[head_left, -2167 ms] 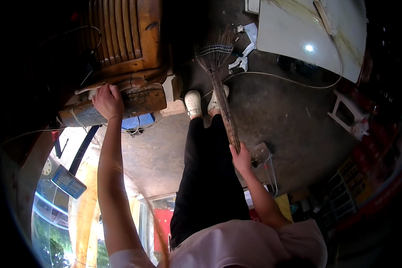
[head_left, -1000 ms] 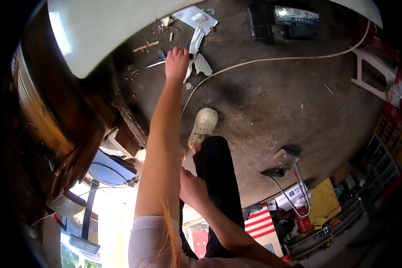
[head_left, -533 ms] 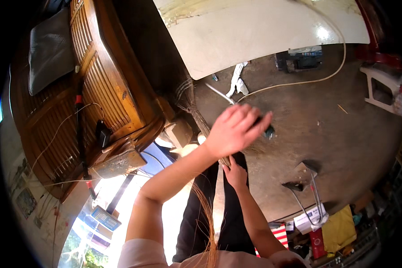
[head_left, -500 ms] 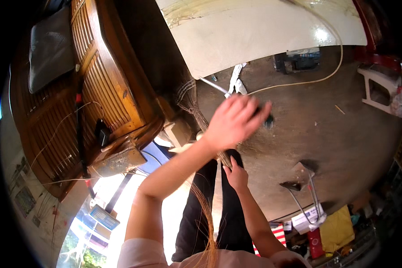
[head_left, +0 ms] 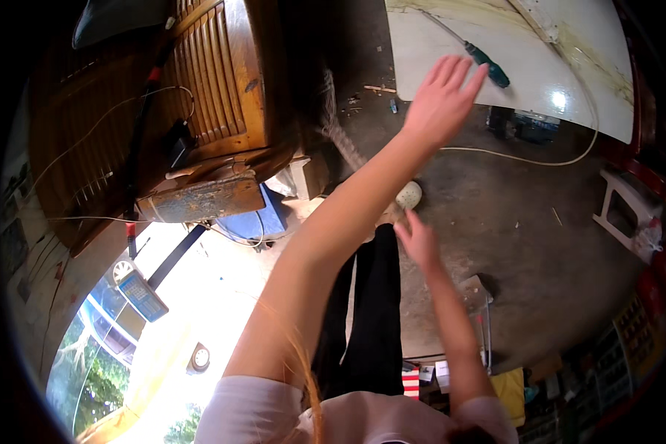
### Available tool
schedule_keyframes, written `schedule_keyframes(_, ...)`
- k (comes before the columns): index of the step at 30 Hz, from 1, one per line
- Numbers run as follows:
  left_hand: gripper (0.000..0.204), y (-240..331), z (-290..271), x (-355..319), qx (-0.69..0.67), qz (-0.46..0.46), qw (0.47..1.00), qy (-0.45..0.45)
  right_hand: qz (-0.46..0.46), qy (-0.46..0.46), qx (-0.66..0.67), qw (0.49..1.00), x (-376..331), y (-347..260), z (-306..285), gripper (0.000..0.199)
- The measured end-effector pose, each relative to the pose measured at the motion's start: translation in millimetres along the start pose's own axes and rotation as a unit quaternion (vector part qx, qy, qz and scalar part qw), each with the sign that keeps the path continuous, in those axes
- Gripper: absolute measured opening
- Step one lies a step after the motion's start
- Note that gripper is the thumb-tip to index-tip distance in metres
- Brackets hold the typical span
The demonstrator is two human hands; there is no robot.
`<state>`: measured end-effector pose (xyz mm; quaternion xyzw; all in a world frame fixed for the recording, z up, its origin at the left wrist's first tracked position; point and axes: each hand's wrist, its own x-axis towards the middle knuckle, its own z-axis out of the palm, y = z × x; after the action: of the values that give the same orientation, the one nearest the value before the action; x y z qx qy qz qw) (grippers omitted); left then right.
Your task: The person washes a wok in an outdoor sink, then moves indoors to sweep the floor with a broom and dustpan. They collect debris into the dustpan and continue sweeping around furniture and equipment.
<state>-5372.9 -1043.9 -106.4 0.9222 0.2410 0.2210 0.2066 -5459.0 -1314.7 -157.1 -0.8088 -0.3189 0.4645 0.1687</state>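
My left hand [head_left: 445, 103] is stretched out at the corner of a white tabletop [head_left: 525, 81], its fingers extended and holding nothing. Just beyond the fingertips, a screwdriver with a dark green handle [head_left: 488, 65] lies on that top; whether they touch it I cannot tell. Lower down, my right hand [head_left: 419, 240] is closed around the end of a twig broom [head_left: 345, 146]. The broom slants away to the upper left, its thin bristles spread near the floor, and my left forearm hides part of its handle. A pale speckled round thing [head_left: 408, 194] shows beside my feet.
A slatted wooden bench [head_left: 207, 81] stands at the left, with a blue box-like object [head_left: 251, 218] below its end. A pale cable [head_left: 510, 157] curves across the floor. On the right are a plastic stool [head_left: 618, 211] and a long-handled dustpan [head_left: 477, 292]. Small debris [head_left: 379, 89] lies near the bench.
My left hand has moved up and right to the white tabletop, where the screwdriver now lies; earlier the screwdriver was at that hand. My view has shifted. The right hand stays on the broom.
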Motion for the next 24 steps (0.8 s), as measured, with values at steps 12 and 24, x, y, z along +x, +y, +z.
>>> schedule_keyframes(12,0.037,-191,-252,-292,0.303,-0.292,0.902,-0.099,-0.089,-0.086,0.039,0.992,231,-2,-38,0.047)
schedule_keyframes(24,0.026,-191,-228,-292,0.283,-0.271,0.919,-0.04,-0.152,-0.096,-0.296,0.938,243,-6,-71,0.046)
